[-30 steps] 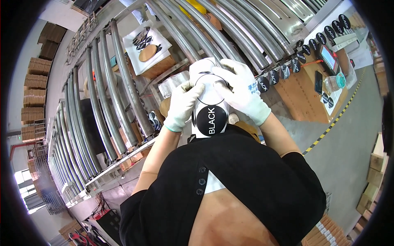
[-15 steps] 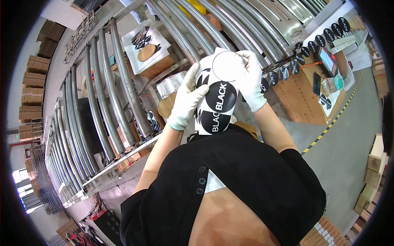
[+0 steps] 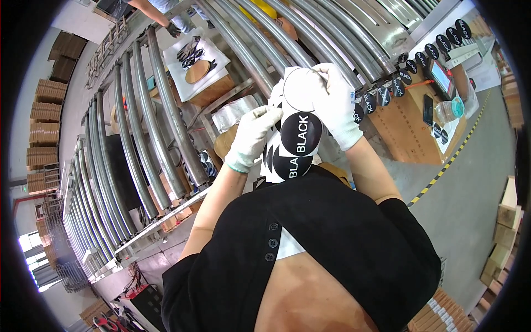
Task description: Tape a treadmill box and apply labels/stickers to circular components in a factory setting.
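A folded strip of round black stickers (image 3: 301,134) on white backing hangs in front of my chest, its layers fanned at the left side. My left hand (image 3: 250,138), in a white glove, is closed with thumb and fingertips pinched at the strip's left edge. Higher up, my right hand (image 3: 338,102), also gloved in white, grips the right side of the backing by a bare spot (image 3: 298,91) with a round outline. Part of the right fingers is hidden behind the strip.
Steel conveyor rollers (image 3: 166,116) run along the left and ahead. Several round black stickers (image 3: 369,102) line the edge at the right, near a cardboard surface (image 3: 406,133) bearing a phone (image 3: 427,112) and a device with a screen (image 3: 441,81). Another person's dark-gloved hand (image 3: 173,29) is at the far left.
My left thumb has drawn back from the sticker's face to the strip's edge. The right hand has shifted slightly along the backing. Another person's arm has come in at the far left.
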Tool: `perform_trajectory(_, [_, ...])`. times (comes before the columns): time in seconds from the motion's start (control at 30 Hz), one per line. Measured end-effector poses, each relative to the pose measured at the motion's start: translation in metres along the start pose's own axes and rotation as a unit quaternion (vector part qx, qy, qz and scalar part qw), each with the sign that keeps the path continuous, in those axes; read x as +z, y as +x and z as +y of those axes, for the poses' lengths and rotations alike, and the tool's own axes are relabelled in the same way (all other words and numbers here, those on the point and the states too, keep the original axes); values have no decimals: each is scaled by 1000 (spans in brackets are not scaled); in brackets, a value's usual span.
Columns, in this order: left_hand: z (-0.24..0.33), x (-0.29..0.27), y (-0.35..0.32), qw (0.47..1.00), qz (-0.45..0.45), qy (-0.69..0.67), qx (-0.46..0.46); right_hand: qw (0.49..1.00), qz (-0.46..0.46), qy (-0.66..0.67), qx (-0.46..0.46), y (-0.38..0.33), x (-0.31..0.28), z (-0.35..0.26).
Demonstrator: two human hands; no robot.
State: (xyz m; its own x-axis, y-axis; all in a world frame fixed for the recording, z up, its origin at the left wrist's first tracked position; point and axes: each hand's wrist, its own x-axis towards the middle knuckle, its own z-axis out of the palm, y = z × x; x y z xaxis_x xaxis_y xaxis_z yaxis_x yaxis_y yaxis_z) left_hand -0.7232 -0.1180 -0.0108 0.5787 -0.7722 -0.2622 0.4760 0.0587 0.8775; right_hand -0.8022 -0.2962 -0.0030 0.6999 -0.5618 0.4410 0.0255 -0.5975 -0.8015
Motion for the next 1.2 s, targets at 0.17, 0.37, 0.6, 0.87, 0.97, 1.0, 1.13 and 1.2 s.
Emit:
perform_trajectory(0.17, [-1,-1,1,999,19,-18,-34,990,73,-95,-69,-2,-4,-10])
perform_trajectory(0.37, [-6,-6,3,991,1,-112,-70,947,-136,-192,-221,-22,-32,-41])
perform_trajectory(0.6, [-15,-4,1,983,-2,-127,-132,939,-177,-193,-225,-30,-9,-29])
perform_trajectory(0.87, [-27,-10,0,971,25,-177,-156,933,-126,-185,-281,-36,6,-24])
perform_trajectory(0.97, [-30,-7,-1,999,-4,-9,-52,919,-133,-185,-323,-34,7,-21])
perform_trajectory(1.0, [-32,-8,1,997,12,-32,-68,920,-138,-177,-321,-34,8,-20])
perform_trajectory(1.13, [-29,-11,5,994,36,-57,-88,932,-119,-155,-305,-36,-3,-28])
perform_trajectory(1.2, [-36,-24,13,963,19,-218,-156,933,-115,-167,-299,-35,-7,-28])
